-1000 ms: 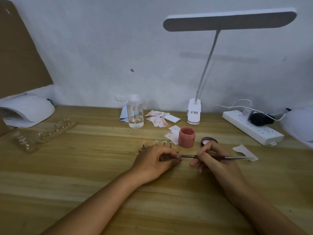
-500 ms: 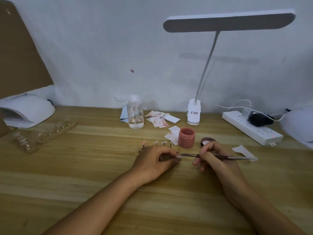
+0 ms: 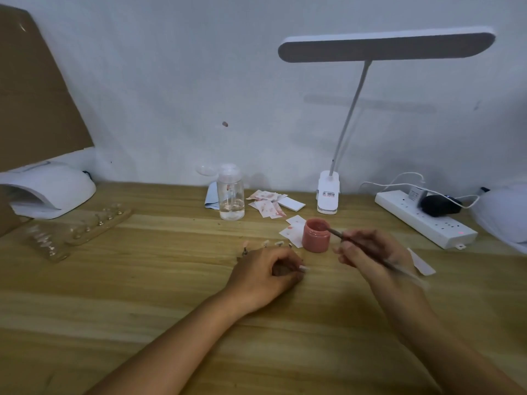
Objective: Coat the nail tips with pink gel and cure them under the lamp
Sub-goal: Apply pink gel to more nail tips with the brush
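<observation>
My left hand [image 3: 265,273] rests on the wooden table and pinches a small nail tip [image 3: 303,268] on its holder between thumb and fingers. Several more nail tips on stands [image 3: 271,244] stick up just behind that hand. My right hand [image 3: 368,249] grips a thin brush [image 3: 379,259], its tip pointing into the open pink gel jar [image 3: 316,235]. The white curing lamp [image 3: 48,189] sits at the far left by the wall.
A clear liquid bottle [image 3: 231,195], stained paper wipes [image 3: 268,205] and a white desk lamp [image 3: 328,195] stand behind the jar. A power strip [image 3: 425,219] lies at right. A tray of nail tips [image 3: 77,229] lies at left. A paper scrap [image 3: 422,263] is by my right hand.
My right hand swung the brush away from the nail tip in my left hand and up to the pink jar. My left hand stayed put.
</observation>
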Available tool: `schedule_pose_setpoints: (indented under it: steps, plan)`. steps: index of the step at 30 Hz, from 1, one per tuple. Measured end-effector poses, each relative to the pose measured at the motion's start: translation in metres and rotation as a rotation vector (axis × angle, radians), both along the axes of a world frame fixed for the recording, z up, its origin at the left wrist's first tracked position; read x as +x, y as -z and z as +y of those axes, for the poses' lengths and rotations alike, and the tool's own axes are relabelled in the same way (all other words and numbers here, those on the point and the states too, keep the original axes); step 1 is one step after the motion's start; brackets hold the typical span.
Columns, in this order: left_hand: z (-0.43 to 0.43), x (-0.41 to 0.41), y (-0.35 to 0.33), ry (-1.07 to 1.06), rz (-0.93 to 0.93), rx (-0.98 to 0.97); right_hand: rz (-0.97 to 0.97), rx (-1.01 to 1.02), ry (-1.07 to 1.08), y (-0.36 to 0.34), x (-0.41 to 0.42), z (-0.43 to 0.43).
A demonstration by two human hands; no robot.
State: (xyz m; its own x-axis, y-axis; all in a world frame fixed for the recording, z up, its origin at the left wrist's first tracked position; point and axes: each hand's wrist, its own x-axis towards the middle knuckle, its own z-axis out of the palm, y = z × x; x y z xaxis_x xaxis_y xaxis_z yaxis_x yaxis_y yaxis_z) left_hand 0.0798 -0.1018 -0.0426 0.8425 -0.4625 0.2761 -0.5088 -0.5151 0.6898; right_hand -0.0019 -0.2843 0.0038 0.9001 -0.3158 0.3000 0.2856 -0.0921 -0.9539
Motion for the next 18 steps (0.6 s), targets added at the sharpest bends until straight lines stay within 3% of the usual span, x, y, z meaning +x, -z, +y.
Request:
schedule_pose_setpoints:
  steps: [7, 10, 15, 18]
  plan:
    - [-0.001, -0.001, 0.000, -0.035, -0.018, 0.035, 0.235, -0.093, 0.141, -0.017, 0.046, -0.011]
    - [0.000, 0.000, 0.000, -0.012, -0.016, 0.005, 0.306, -0.228, 0.160, -0.019, 0.063, -0.011]
    - [0.000, 0.001, 0.001, 0.013, 0.010, -0.022, 0.345, -0.396, 0.176, -0.017, 0.075, -0.007]
    - [0.001, 0.001, 0.002, -0.006, -0.003, -0.005, 0.319, -0.360, 0.199, -0.018, 0.068, -0.009]
